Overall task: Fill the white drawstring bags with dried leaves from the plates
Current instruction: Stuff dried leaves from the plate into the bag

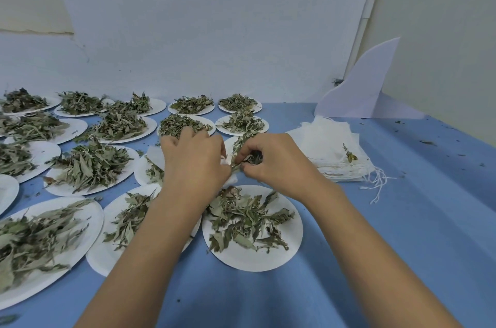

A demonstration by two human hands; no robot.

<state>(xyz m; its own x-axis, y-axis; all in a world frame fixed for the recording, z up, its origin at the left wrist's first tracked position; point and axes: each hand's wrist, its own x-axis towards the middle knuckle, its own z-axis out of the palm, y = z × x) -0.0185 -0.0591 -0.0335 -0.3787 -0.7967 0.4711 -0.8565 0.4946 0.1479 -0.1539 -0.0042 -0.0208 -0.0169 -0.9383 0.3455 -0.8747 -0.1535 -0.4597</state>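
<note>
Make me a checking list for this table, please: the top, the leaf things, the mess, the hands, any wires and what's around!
Surface: blue table, smooth cover.
Job's things: many paper plates heaped with dried leaves; stack of empty bags on the right; one white bag between the hands.
Clutter: leaf crumbs scattered on the blue; a sprig lying on the stack.
Hands: left hand grips the white bag; right hand pinches dried leaves beside it.
Cables: nothing seen; only the bags' loose strings.
Surroundings: pale wall behind; white board leaning in the corner.
</note>
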